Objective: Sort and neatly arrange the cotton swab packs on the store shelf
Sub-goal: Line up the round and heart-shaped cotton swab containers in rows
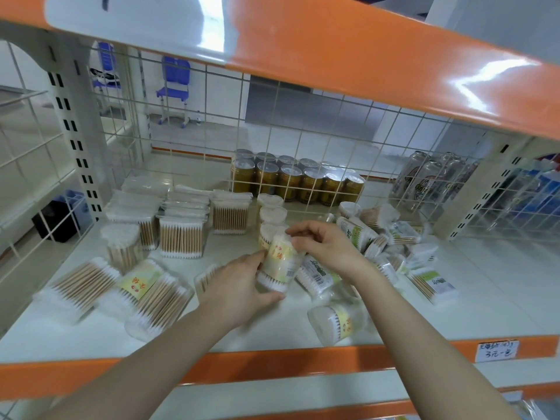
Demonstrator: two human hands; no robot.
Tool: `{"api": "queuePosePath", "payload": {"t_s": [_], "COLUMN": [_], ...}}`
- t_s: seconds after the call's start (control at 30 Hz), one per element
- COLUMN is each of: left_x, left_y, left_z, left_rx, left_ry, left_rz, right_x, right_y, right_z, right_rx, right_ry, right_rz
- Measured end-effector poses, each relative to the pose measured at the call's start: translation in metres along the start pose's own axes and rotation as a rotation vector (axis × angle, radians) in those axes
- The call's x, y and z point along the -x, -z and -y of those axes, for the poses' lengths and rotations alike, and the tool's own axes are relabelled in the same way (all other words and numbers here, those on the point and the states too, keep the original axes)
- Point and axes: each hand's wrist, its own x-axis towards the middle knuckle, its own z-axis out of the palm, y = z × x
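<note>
A round cotton swab pack (pixel 280 262) with a yellow label stands tilted at the middle of the white shelf (pixel 500 286). My left hand (pixel 242 283) grips its lower side and my right hand (pixel 327 247) holds its top. Behind it a row of round swab packs (pixel 271 212) stands upright. Rectangular packs (pixel 181 234) stand in rows at the back left. More packs lie flat at the front left (pixel 145 295), and a jumbled pile of green-label packs (pixel 391 237) lies to the right. One round pack (pixel 339 322) lies on its side near the front edge.
A wire grid back panel (pixel 303 131) closes the shelf's rear, with gold cans (pixel 297 180) and other cans (pixel 430 180) behind it. The orange upper shelf edge (pixel 378 56) hangs overhead. An orange front rail (pixel 272 368) carries a price tag (pixel 497 350).
</note>
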Motion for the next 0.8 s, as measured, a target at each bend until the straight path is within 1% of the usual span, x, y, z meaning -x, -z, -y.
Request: {"api": "queuePosePath", "payload": {"t_s": [0.1,0.23,0.3,0.37,0.43,0.5,0.67,0.8], "left_x": [0.0,-0.001,-0.001,0.0,0.001,0.001,0.001,0.004], "left_y": [-0.001,0.001,0.001,0.002,0.004,0.005,0.006,0.005], "left_z": [0.002,0.011,0.016,0.021,0.025,0.027,0.033,0.036], "left_rx": [-0.106,-0.221,-0.221,-0.208,-0.193,-0.175,-0.159,-0.164], "left_ry": [-0.011,0.016,0.028,0.04,0.045,0.046,0.048,0.051], "left_rz": [0.014,0.056,0.027,-0.033,-0.099,-0.137,-0.18,-0.185], "right_x": [-0.001,0.001,0.003,0.005,0.008,0.011,0.016,0.024], "right_y": [0.001,0.002,0.0,-0.004,-0.01,-0.016,-0.021,-0.023], "right_z": [-0.001,-0.003,-0.006,-0.011,-0.017,-0.022,-0.031,-0.032], "right_rx": [0.018,0.04,0.064,0.168,0.31,0.402,0.516,0.57], "right_ry": [0.008,-0.008,-0.03,-0.021,0.012,0.064,0.17,0.203], "right_rz": [-0.003,-0.006,-0.012,-0.025,-0.044,-0.072,-0.18,-0.115]}}
